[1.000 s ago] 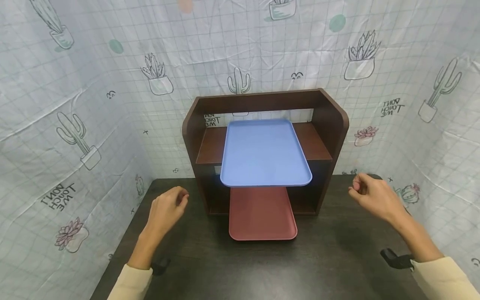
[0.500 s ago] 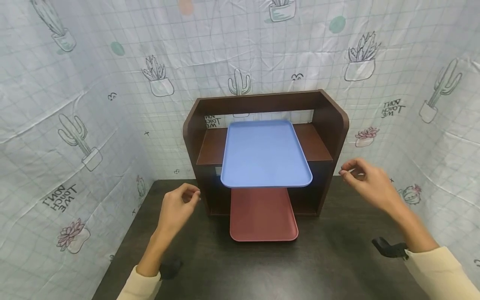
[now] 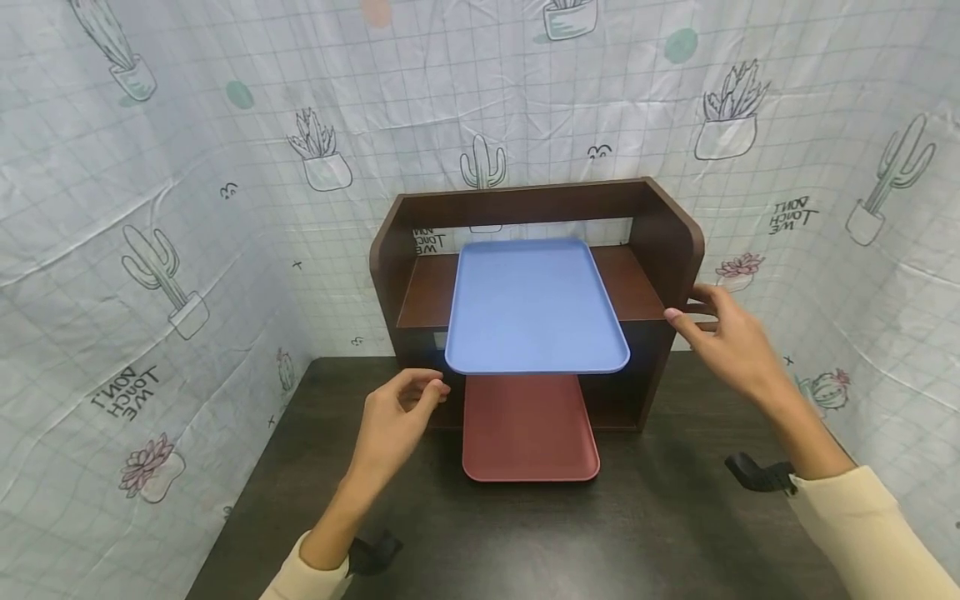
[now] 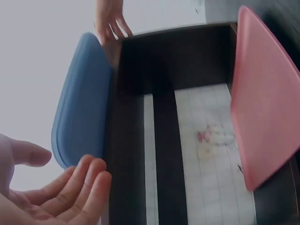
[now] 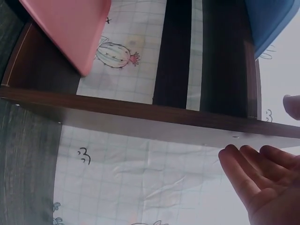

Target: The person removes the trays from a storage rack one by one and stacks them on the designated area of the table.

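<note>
a: where is the blue tray (image 3: 536, 307) sitting?
b: mid-frame on the shelf (image 3: 637, 292) — long axis toward us, between both hands.
a: nearer one?
b: left hand (image 3: 393, 417), loosely open, empty; right hand (image 3: 727, 337) too — nearing the shelf's side.

the left hand (image 3: 395, 417) has been brought forward and inward from the table's left side, and is now held open just below the front left corner of the blue tray (image 3: 536, 304). the right hand (image 3: 723, 333) has been raised from beside the shelf (image 3: 675, 242) to its right side panel, fingers now loosely spread.
</note>
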Action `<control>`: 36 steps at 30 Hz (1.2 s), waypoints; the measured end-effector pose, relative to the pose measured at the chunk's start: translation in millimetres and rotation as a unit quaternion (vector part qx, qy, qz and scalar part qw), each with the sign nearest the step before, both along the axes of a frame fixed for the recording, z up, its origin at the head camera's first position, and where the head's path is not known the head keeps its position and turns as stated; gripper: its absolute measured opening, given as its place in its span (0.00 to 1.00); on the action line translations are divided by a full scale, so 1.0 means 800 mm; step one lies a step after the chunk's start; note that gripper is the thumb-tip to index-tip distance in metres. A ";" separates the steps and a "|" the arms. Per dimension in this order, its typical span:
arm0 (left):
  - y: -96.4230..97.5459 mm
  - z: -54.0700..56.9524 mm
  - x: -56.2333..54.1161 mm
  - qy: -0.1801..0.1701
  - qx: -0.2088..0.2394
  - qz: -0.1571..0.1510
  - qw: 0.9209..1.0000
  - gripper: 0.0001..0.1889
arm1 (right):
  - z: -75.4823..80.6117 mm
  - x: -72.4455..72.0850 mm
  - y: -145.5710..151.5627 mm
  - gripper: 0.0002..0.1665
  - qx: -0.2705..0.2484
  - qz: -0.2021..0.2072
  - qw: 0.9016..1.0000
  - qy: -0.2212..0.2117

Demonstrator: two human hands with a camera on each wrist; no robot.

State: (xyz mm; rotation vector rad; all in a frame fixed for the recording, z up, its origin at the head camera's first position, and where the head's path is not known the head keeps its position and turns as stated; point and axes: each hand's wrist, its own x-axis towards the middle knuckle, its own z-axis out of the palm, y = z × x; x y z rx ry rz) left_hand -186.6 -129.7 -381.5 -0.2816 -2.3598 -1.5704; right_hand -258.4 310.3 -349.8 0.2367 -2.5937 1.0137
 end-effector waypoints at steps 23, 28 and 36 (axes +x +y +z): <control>0.075 -0.004 0.000 -0.137 0.326 -0.186 0.917 0.25 | -0.004 -0.014 -0.009 0.49 -0.031 0.040 0.998 -0.036; 0.094 -0.006 -0.002 -0.150 0.412 -0.211 0.873 0.26 | -0.006 -0.016 -0.009 0.49 -0.039 0.042 0.998 -0.041; 0.118 -0.005 -0.006 -0.139 0.489 -0.225 0.831 0.27 | -0.013 -0.018 -0.011 0.43 -0.019 0.036 0.999 -0.030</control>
